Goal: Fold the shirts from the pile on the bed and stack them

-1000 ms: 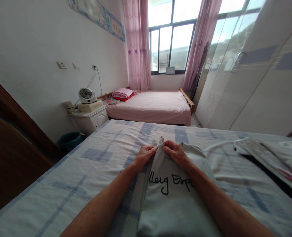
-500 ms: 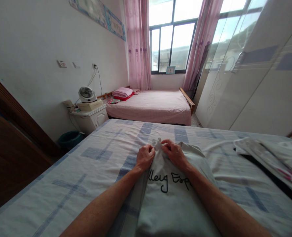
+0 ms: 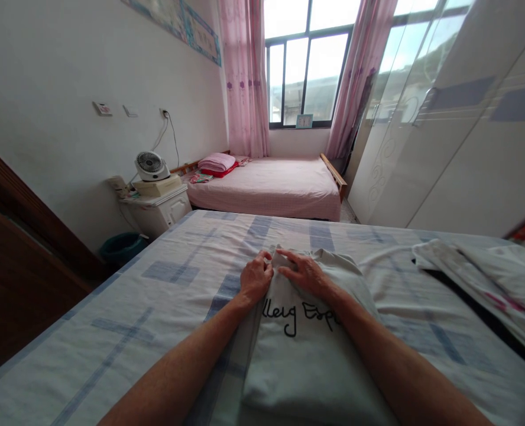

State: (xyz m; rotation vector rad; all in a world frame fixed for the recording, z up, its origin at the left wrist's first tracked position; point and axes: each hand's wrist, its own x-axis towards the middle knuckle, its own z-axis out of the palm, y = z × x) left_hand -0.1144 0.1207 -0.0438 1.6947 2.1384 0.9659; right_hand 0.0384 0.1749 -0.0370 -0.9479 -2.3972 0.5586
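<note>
A pale grey-green shirt [image 3: 307, 361] with black handwritten-style lettering lies folded on the bed in front of me. My left hand [image 3: 257, 277] is closed at its far left corner, fingers curled round the edge of the cloth. Close beside it, my right hand [image 3: 305, 273] rests on the top of the shirt with the fingers stretched out and the thumb apart. The right forearm covers the end of the lettering.
White clothing [image 3: 493, 278] with a black strip lies on the patterned bedsheet [image 3: 174, 337] to the right. Beyond are a pink bed [image 3: 284, 183], a nightstand [image 3: 165, 207] with a fan [image 3: 151, 166], a green bin [image 3: 123, 245] and a tall wardrobe [image 3: 457, 160].
My right hand has loosened from a pinch on the shirt's far edge, its fingers now stretched over the cloth. The left hand stays at the corner. The view has shifted slightly.
</note>
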